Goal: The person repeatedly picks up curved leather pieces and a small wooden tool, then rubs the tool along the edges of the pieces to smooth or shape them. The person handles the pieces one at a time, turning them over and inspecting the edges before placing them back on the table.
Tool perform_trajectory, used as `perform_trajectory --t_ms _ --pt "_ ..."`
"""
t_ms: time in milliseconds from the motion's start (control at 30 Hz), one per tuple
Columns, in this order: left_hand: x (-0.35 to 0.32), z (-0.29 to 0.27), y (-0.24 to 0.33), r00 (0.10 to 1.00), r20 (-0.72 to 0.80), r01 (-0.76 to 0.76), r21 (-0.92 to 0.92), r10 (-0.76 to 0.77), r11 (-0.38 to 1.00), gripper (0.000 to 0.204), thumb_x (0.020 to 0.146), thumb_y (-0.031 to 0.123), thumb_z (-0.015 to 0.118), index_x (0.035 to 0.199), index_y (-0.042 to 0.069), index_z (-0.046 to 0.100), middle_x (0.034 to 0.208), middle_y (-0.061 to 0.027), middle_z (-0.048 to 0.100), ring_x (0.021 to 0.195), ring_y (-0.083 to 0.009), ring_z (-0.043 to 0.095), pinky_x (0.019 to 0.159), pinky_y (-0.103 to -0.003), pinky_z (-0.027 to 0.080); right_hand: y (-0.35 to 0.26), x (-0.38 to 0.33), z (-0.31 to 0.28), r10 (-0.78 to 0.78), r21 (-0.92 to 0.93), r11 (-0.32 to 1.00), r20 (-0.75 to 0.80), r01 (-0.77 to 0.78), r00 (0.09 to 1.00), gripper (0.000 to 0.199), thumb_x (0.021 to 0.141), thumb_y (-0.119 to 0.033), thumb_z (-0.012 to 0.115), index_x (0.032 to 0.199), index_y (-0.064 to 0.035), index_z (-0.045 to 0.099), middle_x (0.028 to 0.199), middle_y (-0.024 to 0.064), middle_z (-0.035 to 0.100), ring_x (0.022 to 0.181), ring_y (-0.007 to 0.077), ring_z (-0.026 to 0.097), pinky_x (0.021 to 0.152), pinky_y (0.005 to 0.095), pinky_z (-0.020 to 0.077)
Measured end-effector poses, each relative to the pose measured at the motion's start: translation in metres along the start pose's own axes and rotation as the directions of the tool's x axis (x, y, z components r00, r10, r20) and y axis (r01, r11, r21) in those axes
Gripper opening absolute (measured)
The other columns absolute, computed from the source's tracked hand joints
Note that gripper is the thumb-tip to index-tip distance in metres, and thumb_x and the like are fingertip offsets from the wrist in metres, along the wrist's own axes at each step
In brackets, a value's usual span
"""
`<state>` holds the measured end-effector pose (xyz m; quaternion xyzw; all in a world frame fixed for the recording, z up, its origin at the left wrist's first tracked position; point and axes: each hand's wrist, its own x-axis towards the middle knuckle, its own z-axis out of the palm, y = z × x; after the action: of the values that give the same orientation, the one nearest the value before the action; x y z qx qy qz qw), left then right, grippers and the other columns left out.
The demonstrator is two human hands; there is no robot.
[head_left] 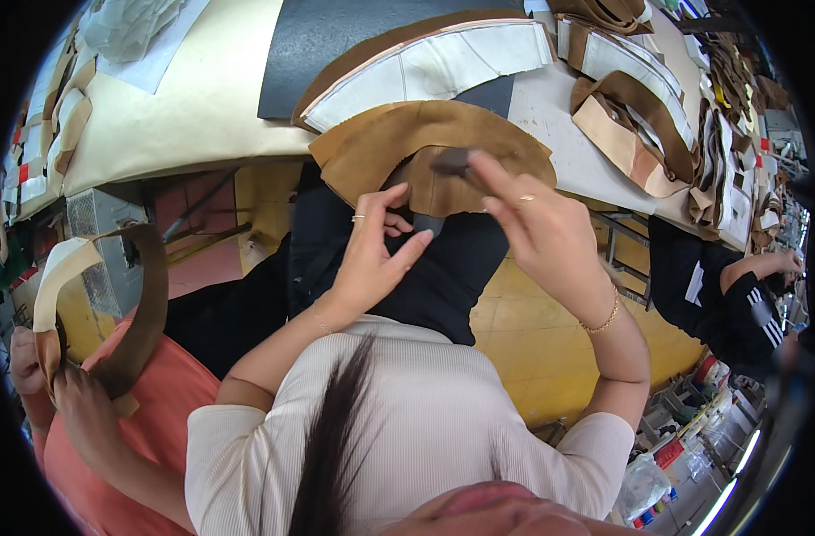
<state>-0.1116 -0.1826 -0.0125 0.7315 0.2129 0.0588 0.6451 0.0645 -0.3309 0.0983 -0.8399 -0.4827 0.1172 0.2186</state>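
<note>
A curved brown leather piece [425, 125] lies across the table's near edge and hangs over my lap. My right hand [546, 228] is closed on a small dark block-shaped tool [450, 162], smeared by motion, just over the leather's inner part. My left hand [372, 255] is at the leather's lower left edge, with thumb and index finger apart and the other fingers bent. The index fingertip is by the leather. Near the thumb tip, a grey rounded end [428, 222] shows below the leather.
Beyond it, a white-lined curved piece [425, 71] rests on a dark board [318, 54]. Stacked brown and white pieces [635, 134] fill the table's right side. At left, a co-worker in orange [148, 393] holds a looped brown band [144, 313]. Another person's arm [760, 263] is at far right.
</note>
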Motion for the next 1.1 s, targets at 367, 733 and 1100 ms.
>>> perform_trajectory --t_ms 367,733,1100 --pt "-0.008 -0.037 -0.023 0.847 0.197 0.528 -0.211 -0.493 0.823 0.034 0.102 0.034 0.062 0.114 0.003 0.06 0.106 -0.007 0.064 0.094 -0.0136 0.063 0.084 -0.027 0.048 -0.017 -0.017 0.008 -0.038 -0.229 0.971 0.112 0.063 0.993 0.057 0.086 -0.008 0.073 0.141 -0.0188 0.061 0.074 0.0053 0.057 0.058 0.0242 0.057 0.051 0.0333 0.0459" --pt "0.025 -0.06 -0.01 0.871 0.108 0.455 -0.541 -0.479 0.707 0.038 0.102 0.031 0.061 0.121 -0.003 0.065 0.11 -0.007 0.072 0.103 -0.0145 0.065 0.094 -0.03 0.048 -0.007 -0.046 0.021 -0.136 -0.065 0.99 -0.187 0.126 0.973 0.06 0.078 -0.007 0.076 0.135 -0.025 0.066 0.073 0.001 0.056 0.056 0.0179 0.056 0.051 0.0314 0.0462" --pt "0.108 -0.119 0.164 0.796 -0.455 -0.579 -0.383 0.399 0.72 0.032 0.097 0.017 0.061 0.123 -0.001 0.065 0.114 -0.0087 0.07 0.105 -0.0186 0.066 0.093 -0.033 0.053 0.003 -0.052 0.019 0.489 0.648 0.762 -0.583 0.008 0.648 0.044 0.105 -0.014 0.057 0.145 0.0016 0.049 0.082 0.0051 0.062 0.062 0.0073 0.047 0.053 0.0219 0.0388"
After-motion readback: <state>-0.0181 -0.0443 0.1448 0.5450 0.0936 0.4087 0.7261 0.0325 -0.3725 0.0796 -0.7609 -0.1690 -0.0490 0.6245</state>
